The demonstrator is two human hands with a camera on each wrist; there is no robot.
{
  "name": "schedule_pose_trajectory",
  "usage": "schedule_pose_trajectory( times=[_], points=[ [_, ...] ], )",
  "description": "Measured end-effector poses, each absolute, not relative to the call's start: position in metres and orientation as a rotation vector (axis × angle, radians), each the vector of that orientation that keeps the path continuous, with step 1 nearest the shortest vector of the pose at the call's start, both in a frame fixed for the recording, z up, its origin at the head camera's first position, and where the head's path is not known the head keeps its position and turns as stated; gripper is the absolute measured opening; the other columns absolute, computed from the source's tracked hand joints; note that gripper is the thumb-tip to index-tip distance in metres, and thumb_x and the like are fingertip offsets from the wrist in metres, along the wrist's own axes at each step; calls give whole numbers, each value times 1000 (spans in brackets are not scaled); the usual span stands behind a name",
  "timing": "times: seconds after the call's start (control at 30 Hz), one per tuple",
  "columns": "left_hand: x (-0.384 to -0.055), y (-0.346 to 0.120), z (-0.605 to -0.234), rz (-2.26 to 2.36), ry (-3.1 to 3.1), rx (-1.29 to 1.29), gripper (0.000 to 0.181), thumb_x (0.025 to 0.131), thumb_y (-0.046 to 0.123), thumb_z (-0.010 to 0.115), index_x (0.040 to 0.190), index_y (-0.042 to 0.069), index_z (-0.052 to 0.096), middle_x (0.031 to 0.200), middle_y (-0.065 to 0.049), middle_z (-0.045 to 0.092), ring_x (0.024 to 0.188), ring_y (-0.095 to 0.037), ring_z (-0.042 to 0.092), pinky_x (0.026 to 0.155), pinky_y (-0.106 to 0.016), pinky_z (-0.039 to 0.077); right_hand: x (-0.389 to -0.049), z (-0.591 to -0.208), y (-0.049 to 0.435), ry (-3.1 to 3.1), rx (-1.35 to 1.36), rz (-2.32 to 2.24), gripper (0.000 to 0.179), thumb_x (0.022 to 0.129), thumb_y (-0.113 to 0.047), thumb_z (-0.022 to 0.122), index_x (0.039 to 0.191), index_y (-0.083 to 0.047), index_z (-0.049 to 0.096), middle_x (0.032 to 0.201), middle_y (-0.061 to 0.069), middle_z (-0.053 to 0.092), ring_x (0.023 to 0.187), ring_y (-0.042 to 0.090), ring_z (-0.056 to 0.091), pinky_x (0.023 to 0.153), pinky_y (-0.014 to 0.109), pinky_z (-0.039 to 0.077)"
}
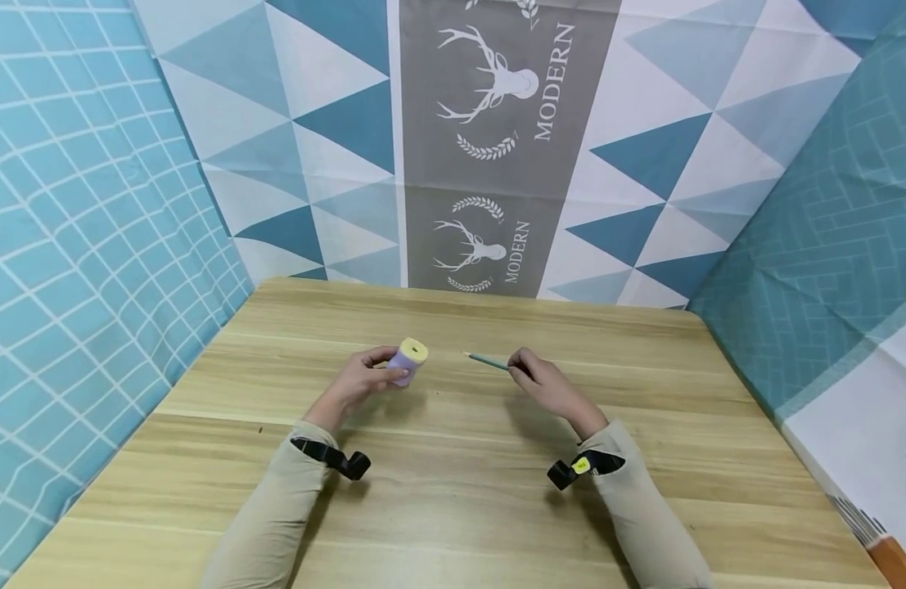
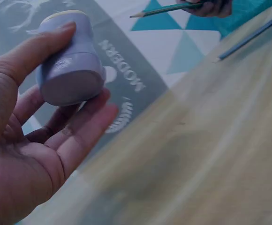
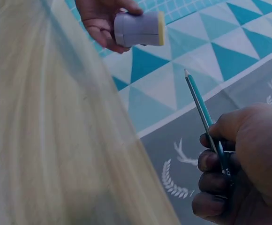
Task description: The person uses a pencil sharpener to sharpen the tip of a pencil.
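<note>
In the head view my left hand (image 1: 358,379) holds a lilac pencil sharpener (image 1: 403,368) above the table, thumb on the near side. Its yellow end, with a small dark hole, tilts up and right. The left wrist view shows the thumb across the sharpener (image 2: 72,70) and fingers behind it. Opposite, my right hand (image 1: 547,384) grips a green pencil (image 1: 488,361) near its rear; the sharpened tip points left toward the sharpener, a gap apart. Curled fingers wrap the pencil (image 3: 200,101) in the right wrist view, hiding its back part.
Both hands are over a wooden table (image 1: 453,507). A patterned cloth (image 1: 335,139) with triangles and deer heads hangs behind it, and a blue checked cloth (image 1: 77,245) covers the left side. Each sleeve carries a black wrist camera (image 1: 358,465).
</note>
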State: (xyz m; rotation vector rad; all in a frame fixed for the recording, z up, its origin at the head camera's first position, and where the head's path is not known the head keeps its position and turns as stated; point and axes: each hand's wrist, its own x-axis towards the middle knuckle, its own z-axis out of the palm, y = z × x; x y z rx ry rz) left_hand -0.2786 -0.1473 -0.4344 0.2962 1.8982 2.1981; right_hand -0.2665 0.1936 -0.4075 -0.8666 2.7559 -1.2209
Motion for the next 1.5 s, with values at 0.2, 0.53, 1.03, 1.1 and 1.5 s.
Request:
schedule_pose_trajectory(
  times=[0.2,0.53,1.03,1.1,1.5],
  points=[
    [-280,-134,-450,2197,1779,330,56,89,-8,62,140,-16,41,131,-29,46,102,-23,61,91,-41,58,-267,-415,198,2785,-856,-1224,7,104,-10,50,104,-5,55,76,0,47,62,14,40,55,26,36],
    [-275,-122,-461,2143,1828,255,55,90,5,68,142,1,49,130,-27,48,92,-21,58,70,-25,58,-270,-419,197,2808,-1013,-1237,9,102,-12,56,104,-7,63,70,-3,50,58,9,40,51,25,37],
    [-270,-107,-459,2089,1776,420,46,95,10,64,140,7,56,117,-22,52,77,-20,68,54,-23,57,-259,-402,178,2803,-1194,-1060,12,100,-19,61,104,-10,68,75,9,65,57,4,46,52,23,42],
    [-270,-105,-458,2106,1783,412,46,95,10,62,140,5,55,113,-20,54,74,-18,67,51,-21,54,-259,-401,176,2838,-1250,-1012,10,99,-17,63,103,-10,68,79,7,68,61,4,51,55,24,47],
    [-265,-92,-467,2094,1793,473,44,99,10,58,138,-7,48,94,-15,58,64,-13,60,46,-18,46,-262,-418,168,3015,-1705,-666,14,94,-17,70,87,-14,57,73,-8,59,59,4,48,51,20,44]
  ],
)
